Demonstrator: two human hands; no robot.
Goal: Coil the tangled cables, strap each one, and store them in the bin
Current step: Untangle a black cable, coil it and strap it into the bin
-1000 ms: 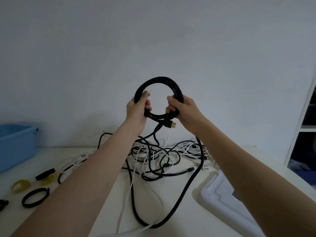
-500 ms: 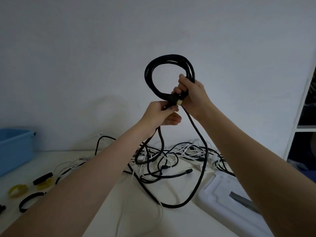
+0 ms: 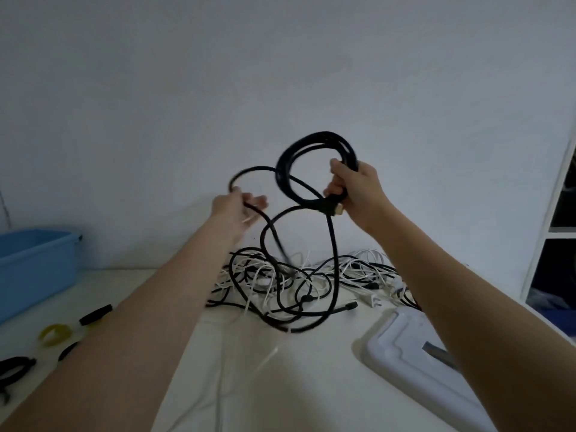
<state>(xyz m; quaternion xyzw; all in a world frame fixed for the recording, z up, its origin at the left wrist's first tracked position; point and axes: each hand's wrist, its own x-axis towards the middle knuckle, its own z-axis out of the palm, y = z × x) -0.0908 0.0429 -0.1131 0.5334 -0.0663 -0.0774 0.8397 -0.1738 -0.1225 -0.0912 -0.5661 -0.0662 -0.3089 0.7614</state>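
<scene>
My right hand grips a black cable coil of several loops, raised in front of the wall, with its gold-tipped plug under my fingers. My left hand holds the same cable's loose run, which arcs up to the coil and drops to the table. A tangled pile of black and white cables lies on the white table below both hands. The blue bin stands at the far left.
Black and yellow straps lie on the table's left near the bin. A white tray-like lid sits at the right front. A white shelf unit stands at the right edge. A plain wall is behind.
My left hand has let go near the coil, moved left and drawn out a new loop of loose cable. My right hand keeps the coil and has shifted right.
</scene>
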